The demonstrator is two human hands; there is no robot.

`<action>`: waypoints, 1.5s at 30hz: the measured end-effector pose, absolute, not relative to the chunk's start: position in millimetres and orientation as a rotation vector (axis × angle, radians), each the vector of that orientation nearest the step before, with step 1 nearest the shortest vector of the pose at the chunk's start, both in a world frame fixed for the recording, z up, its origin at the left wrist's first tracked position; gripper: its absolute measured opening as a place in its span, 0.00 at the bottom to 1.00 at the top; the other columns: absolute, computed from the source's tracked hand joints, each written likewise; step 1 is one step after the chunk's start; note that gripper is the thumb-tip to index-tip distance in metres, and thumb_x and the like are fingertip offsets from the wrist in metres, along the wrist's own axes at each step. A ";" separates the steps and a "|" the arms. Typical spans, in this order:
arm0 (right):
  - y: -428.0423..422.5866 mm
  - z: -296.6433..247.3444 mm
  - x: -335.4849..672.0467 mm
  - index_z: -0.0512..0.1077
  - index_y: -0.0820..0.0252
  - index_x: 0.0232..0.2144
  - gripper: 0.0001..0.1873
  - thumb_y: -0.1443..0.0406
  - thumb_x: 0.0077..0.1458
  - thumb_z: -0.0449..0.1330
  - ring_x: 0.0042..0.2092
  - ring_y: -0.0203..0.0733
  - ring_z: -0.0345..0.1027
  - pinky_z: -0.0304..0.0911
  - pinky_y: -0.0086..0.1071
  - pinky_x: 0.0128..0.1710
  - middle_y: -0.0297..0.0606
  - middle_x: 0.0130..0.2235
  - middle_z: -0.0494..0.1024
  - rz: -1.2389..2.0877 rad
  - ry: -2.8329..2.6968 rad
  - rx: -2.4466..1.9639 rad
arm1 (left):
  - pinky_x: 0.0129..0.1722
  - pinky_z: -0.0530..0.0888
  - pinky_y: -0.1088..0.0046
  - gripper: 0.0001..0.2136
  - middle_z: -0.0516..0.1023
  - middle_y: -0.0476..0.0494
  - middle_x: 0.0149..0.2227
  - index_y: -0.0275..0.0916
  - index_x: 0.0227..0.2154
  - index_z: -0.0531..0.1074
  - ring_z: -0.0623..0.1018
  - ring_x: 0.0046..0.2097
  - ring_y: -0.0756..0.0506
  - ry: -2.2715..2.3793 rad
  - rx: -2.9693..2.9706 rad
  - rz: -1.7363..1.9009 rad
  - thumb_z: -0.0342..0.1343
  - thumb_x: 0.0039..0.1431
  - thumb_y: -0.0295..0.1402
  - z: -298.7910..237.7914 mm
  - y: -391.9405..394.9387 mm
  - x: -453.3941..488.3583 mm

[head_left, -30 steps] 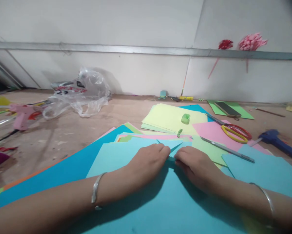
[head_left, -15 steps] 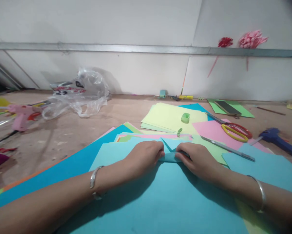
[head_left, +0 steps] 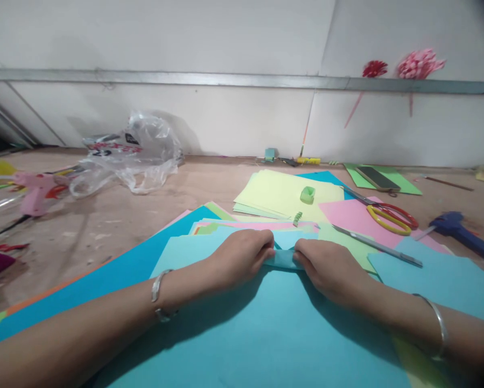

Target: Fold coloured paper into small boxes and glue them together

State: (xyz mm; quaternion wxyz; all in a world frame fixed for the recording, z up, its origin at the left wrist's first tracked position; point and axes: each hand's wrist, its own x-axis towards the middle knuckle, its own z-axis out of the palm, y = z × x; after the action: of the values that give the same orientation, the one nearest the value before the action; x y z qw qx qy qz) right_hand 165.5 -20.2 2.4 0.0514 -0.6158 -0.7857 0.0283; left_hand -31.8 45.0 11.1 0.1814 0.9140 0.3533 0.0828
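My left hand point(head_left: 242, 256) and my right hand point(head_left: 326, 264) rest knuckles-up on a large light blue sheet point(head_left: 266, 334), fingertips nearly meeting. Between them both pinch a small folded light blue paper strip point(head_left: 282, 259), pressed down onto the sheet. Each wrist carries a silver bangle. More light blue paper point(head_left: 193, 249) lies under my left hand, on top of a darker blue sheet point(head_left: 116, 275).
Yellow-green sheets point(head_left: 282, 195) with a small green paper roll point(head_left: 307, 194), pink paper point(head_left: 346, 213), red-and-yellow scissors point(head_left: 389, 216), a metal ruler point(head_left: 377, 247) and a blue glue gun point(head_left: 460, 229) lie right. A plastic bag point(head_left: 132, 153) and pink glue gun point(head_left: 37, 188) sit left.
The pointed flap that stood up behind my fingers has been folded down flat. Both hands shifted slightly forward and pressed closer over the folded strip.
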 end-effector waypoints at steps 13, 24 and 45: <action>-18.1 -11.4 164.6 0.69 0.61 0.32 0.08 0.66 0.62 0.53 0.25 0.36 0.58 0.43 0.31 0.23 0.38 0.33 0.70 -0.183 -2.407 -1.867 | 0.31 0.66 0.69 0.06 0.78 0.44 0.32 0.38 0.37 0.68 0.75 0.33 0.44 1.185 2.609 0.184 0.47 0.64 0.32 1.7 42.3 -26.9; -7.6 -29.7 172.7 0.68 0.67 0.51 0.18 0.70 0.58 0.54 0.55 0.55 0.64 0.62 0.49 0.51 0.52 0.53 0.73 -0.417 -2.373 -1.454 | 0.38 0.71 0.66 0.09 0.79 0.40 0.39 0.38 0.46 0.66 0.78 0.42 0.40 1.203 2.712 0.281 0.51 0.63 0.30 -8.3 43.5 -27.8; 0.2 -17.9 181.1 0.64 0.56 0.56 0.28 0.71 0.51 0.58 0.40 0.42 0.69 0.68 0.39 0.42 0.37 0.39 0.73 0.477 -1.740 -1.259 | 0.28 0.61 0.73 0.14 0.64 0.57 0.23 0.39 0.40 0.69 0.67 0.27 0.49 1.199 2.090 0.743 0.61 0.51 0.36 -4.6 62.8 -27.9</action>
State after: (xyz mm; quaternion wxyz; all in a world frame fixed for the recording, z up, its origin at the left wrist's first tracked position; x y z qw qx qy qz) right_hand 181.1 0.2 -17.9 0.4536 -0.5098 -0.7050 0.1931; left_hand -27.9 62.8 -4.6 0.3052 0.7894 0.4527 0.2806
